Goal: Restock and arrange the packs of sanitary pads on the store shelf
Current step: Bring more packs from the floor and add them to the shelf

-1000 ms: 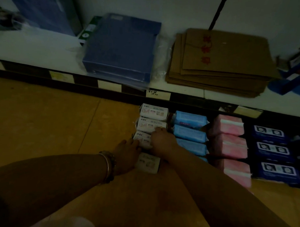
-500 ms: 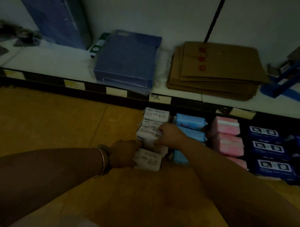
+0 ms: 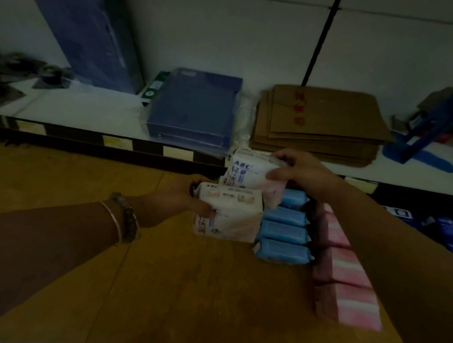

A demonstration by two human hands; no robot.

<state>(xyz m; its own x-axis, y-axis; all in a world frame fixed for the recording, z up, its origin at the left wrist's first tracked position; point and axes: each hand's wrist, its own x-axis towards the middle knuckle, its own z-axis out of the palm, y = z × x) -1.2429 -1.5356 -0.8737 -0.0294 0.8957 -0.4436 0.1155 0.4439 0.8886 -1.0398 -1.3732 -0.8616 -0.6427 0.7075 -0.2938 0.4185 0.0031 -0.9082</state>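
White packs (image 3: 230, 210) clasped: left hand (image 3: 173, 199) lower, right hand (image 3: 306, 174) upper; blue packs (image 3: 283, 231) adjoin.

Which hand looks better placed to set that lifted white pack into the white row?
Probably the right hand: it grips the lifted white pack just above the white row. The left hand is busy holding the row's packs from the side.

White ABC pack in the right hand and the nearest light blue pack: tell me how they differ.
Colour: the white ABC pack bears blue lettering; the nearest light blue pack shows no legible print. State: the right hand grips the white pack above the row; the blue pack lies untouched on the brown surface. Pose: the white pack is tilted; the blue pack lies level. Both are soft wrapped packs.
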